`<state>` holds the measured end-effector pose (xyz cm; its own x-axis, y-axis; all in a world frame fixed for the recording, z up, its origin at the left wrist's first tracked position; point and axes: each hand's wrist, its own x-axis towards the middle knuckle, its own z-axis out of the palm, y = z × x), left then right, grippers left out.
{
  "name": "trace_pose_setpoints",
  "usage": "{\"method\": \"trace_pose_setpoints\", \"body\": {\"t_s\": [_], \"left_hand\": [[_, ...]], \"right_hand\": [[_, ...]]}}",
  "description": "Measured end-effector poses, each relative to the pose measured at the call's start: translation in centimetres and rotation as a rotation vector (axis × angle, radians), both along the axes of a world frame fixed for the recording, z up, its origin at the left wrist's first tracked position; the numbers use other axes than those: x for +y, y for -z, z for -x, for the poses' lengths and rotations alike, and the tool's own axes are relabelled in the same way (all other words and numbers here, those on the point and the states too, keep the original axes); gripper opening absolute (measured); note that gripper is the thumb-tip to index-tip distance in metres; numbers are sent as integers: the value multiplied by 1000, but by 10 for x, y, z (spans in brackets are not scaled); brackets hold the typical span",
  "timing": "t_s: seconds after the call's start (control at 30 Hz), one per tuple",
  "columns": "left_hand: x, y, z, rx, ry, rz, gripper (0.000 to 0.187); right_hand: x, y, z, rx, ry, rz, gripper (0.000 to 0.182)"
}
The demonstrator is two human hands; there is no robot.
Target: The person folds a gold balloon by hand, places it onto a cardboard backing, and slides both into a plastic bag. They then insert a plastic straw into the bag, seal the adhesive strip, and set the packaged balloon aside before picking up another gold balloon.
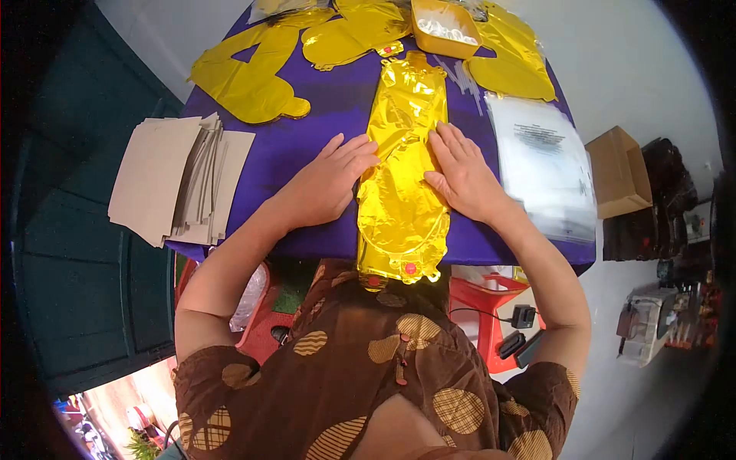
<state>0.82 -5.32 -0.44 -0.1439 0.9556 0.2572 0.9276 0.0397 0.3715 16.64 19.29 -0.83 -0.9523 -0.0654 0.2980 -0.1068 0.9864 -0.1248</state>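
Note:
A long, flat piece of shiny gold foil (402, 195), which looks like a folded foil balloon, lies lengthwise in front of me. Its near end hangs slightly over the table edge and carries small red dots. My left hand (337, 172) rests flat with its fingertips on the foil's left edge. On the opposite edge lies my right hand (468, 172), fingers stretched out and thumb on the foil. Neither hand grips anything. More flat gold foil shapes (253, 80) are spread on the far left of the table.
The table has a purple cloth (307, 245). A stack of cardboard sheets (153, 176) sits at left, clear printed plastic bags (540, 169) at right. Behind stand a yellow container (446, 50) of small white pieces and more gold foil (514, 69). A cardboard box (619, 175) is beyond the right edge.

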Motion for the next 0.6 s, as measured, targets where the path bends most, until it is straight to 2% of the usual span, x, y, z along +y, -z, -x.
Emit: {"method": "trace_pose_setpoints", "body": {"t_s": [0.3, 0.47, 0.6], "left_hand": [[0, -2, 1, -1, 18, -4, 46], [-1, 1, 3, 57, 55, 14, 46], [-2, 3, 4, 73, 67, 18, 44]], "right_hand": [[-8, -2, 0, -49, 16, -102, 63], [-3, -4, -4, -6, -4, -48, 63], [0, -28, -33, -9, -38, 86, 67]]}}
